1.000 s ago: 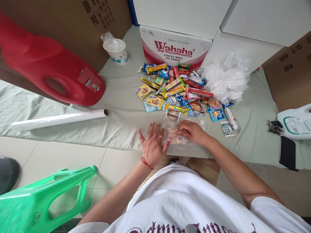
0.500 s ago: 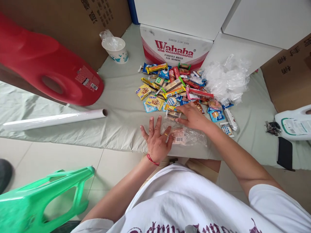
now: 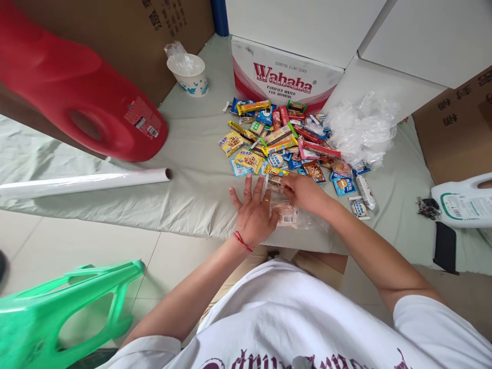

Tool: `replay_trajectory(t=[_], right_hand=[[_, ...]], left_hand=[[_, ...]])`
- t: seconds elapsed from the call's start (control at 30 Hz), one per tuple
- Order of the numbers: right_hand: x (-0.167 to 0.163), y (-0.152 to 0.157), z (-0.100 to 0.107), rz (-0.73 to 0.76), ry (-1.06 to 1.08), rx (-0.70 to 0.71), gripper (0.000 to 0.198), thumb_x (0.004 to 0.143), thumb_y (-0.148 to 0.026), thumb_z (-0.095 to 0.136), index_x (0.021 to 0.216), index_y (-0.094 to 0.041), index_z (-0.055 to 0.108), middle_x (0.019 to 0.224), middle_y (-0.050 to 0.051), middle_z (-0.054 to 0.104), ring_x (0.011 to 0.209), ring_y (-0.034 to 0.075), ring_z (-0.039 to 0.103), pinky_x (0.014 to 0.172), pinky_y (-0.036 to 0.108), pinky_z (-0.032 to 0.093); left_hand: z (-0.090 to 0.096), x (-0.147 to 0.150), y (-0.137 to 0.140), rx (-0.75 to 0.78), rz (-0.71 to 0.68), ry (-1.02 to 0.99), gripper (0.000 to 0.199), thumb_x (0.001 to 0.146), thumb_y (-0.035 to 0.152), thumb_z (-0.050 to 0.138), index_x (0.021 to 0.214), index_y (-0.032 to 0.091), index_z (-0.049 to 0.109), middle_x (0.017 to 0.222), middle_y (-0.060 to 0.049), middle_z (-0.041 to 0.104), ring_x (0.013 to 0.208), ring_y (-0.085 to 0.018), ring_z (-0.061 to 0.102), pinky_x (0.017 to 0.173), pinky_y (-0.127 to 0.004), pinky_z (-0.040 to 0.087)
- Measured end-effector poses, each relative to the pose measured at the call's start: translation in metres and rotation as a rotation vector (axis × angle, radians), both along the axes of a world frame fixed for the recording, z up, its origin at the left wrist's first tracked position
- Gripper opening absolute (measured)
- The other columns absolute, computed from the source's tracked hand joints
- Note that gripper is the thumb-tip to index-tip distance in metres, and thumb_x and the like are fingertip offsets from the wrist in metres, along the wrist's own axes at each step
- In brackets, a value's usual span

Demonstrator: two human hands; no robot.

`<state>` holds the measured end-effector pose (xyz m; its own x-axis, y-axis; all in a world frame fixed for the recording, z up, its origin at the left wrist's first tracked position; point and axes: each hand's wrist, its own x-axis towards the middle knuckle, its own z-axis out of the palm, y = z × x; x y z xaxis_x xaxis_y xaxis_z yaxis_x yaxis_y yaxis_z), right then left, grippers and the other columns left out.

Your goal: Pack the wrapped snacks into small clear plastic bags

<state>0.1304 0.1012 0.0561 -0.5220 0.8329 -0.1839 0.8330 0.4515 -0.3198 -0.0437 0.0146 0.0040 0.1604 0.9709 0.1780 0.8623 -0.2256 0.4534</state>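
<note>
In the head view my left hand (image 3: 253,215) lies palm down with its fingers spread, at the left edge of a clear plastic bag (image 3: 313,221). A pinkish packet with a barcode (image 3: 287,218) lies in or under that bag, partly covered by my left thumb. My right hand (image 3: 307,192) has its fingers curled at the right end of a small brown snack packet (image 3: 274,183) in a clear wrapper; the fingertips are partly hidden. Just beyond both hands is a pile of wrapped snacks (image 3: 279,134), with yellow cookie packets (image 3: 249,160) on its near left side.
Crumpled clear bags (image 3: 363,128) lie right of the pile, a Wahaha carton (image 3: 284,77) behind it. Leftward are a paper cup (image 3: 192,82), a red jug (image 3: 142,138) and a white roll (image 3: 88,182). A white bottle (image 3: 465,205) and black phone (image 3: 445,247) lie right; a green stool (image 3: 77,307) stands below.
My right hand's fingers have gone from spread over the brown snack packet to curled at its right end. My left hand has moved slightly up and right, still spread. The view has shifted slightly.
</note>
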Motion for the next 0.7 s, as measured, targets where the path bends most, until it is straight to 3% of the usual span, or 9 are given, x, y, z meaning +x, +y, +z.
replay_trajectory(t=[0.07,0.2,0.3,0.4,0.47,0.53,0.6,0.7], right_hand=[[-0.001,-0.019,0.005,-0.042,-0.028,0.035,0.019,0.099,-0.02,0.053,0.103,-0.019,0.071,0.101,0.008,0.068,0.082,0.021,0.062,0.065,0.029,0.036],[-0.004,-0.058,0.004,-0.091,-0.072,0.035,0.034,0.102,-0.019,0.046,0.124,-0.023,0.071,0.107,0.008,0.066,0.083,0.02,0.062,0.068,0.029,0.041],[-0.006,-0.082,-0.012,-0.085,-0.051,0.02,0.039,0.102,-0.017,0.046,0.133,-0.027,0.069,0.105,0.007,0.064,0.083,0.019,0.061,0.071,0.029,0.043],[-0.006,-0.099,-0.035,-0.082,0.009,0.045,0.044,0.101,-0.012,0.047,0.137,-0.027,0.067,0.1,0.007,0.061,0.084,0.02,0.057,0.075,0.029,0.043],[-0.004,-0.107,-0.048,-0.1,0.087,0.054,0.045,0.102,-0.013,0.047,0.14,-0.028,0.066,0.097,0.006,0.059,0.084,0.02,0.053,0.076,0.03,0.042],[-0.002,-0.112,-0.055,-0.123,0.194,0.046,0.039,0.105,-0.02,0.046,0.137,-0.028,0.067,0.094,0.005,0.056,0.084,0.02,0.05,0.077,0.03,0.041],[0.0,-0.116,-0.059,-0.144,0.308,0.025,0.033,0.107,-0.03,0.047,0.129,-0.027,0.072,0.091,0.004,0.054,0.084,0.019,0.048,0.078,0.03,0.041],[0.002,-0.118,-0.061,-0.2,0.424,-0.019,0.03,0.107,-0.036,0.049,0.117,-0.025,0.075,0.087,0.003,0.052,0.083,0.018,0.047,0.078,0.03,0.041]], left_hand=[[-0.002,-0.001,0.001,-0.061,0.051,0.005,0.057,0.087,0.038,0.065,0.141,0.018,0.061,0.169,-0.019,0.035,0.16,-0.047,0.016,0.121,-0.081,0.005],[-0.01,-0.004,0.003,-0.145,0.131,-0.059,0.063,0.088,0.04,0.064,0.145,0.013,0.054,0.153,-0.024,0.055,0.143,-0.041,0.049,0.12,-0.067,0.031],[-0.015,-0.011,0.009,-0.196,0.22,-0.194,0.066,0.085,0.031,0.065,0.147,0.013,0.05,0.125,-0.017,0.072,0.119,-0.034,0.066,0.11,-0.051,0.045],[-0.018,-0.021,0.019,-0.298,0.281,-0.295,0.069,0.081,0.018,0.061,0.149,0.013,0.048,0.095,-0.007,0.076,0.092,-0.027,0.072,0.093,-0.04,0.052],[-0.02,-0.029,0.024,-0.332,0.253,-0.288,0.055,0.079,0.015,0.058,0.134,0.016,0.063,0.088,-0.005,0.075,0.087,-0.025,0.071,0.088,-0.037,0.053],[-0.022,-0.037,0.025,-0.338,0.221,-0.286,0.037,0.076,0.014,0.056,0.107,0.019,0.076,0.091,-0.006,0.074,0.091,-0.025,0.069,0.087,-0.035,0.053],[-0.021,-0.045,0.024,-0.312,0.226,-0.32,0.026,0.073,0.014,0.056,0.088,0.02,0.076,0.093,-0.007,0.071,0.092,-0.024,0.068,0.085,-0.034,0.053],[-0.01,-0.054,0.019,-0.301,0.26,-0.48,0.013,0.073,0.02,0.06,0.081,0.02,0.07,0.086,-0.004,0.065,0.076,-0.018,0.064,0.07,-0.03,0.051]])
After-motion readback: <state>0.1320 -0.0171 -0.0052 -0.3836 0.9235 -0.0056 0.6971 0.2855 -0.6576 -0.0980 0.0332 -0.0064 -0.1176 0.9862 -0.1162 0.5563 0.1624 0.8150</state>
